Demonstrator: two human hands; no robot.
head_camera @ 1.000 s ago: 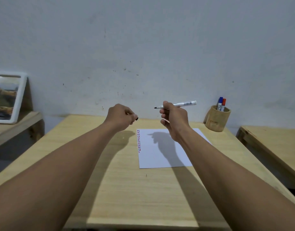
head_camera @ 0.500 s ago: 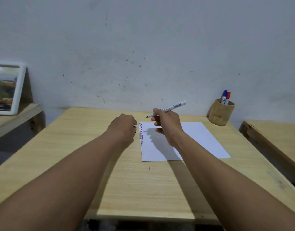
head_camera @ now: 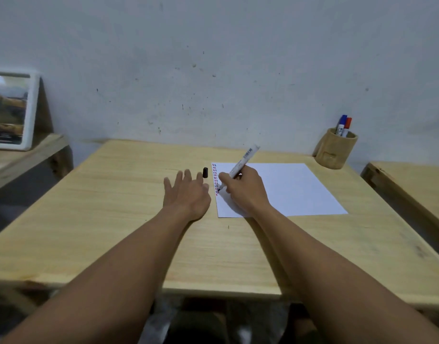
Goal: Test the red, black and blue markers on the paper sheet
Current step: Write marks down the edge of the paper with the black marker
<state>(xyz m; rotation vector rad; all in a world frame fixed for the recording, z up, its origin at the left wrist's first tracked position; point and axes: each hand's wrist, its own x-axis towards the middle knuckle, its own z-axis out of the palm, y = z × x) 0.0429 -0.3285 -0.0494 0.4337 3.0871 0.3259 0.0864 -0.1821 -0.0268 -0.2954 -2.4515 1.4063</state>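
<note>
A white paper sheet (head_camera: 288,189) lies on the wooden table (head_camera: 114,207), with a column of short red, black and blue marks down its left edge. My right hand (head_camera: 245,189) grips the black marker (head_camera: 240,165), its tip touching the paper at the lower end of that column. My left hand (head_camera: 186,194) rests flat on the table just left of the sheet, fingers spread, holding nothing. The marker's black cap (head_camera: 205,172) lies on the table beside my left fingertips. The blue marker (head_camera: 341,124) and the red marker (head_camera: 347,125) stand in a wooden cup (head_camera: 335,151) at the far right.
A grey wall rises right behind the table. A framed picture (head_camera: 10,110) leans on a lower wooden shelf at the left. Another wooden surface (head_camera: 412,184) sits to the right, across a narrow gap.
My left hand opened and laid the black cap on the table, then flattened beside the sheet. My right hand lowered the marker until its tip met the paper.
</note>
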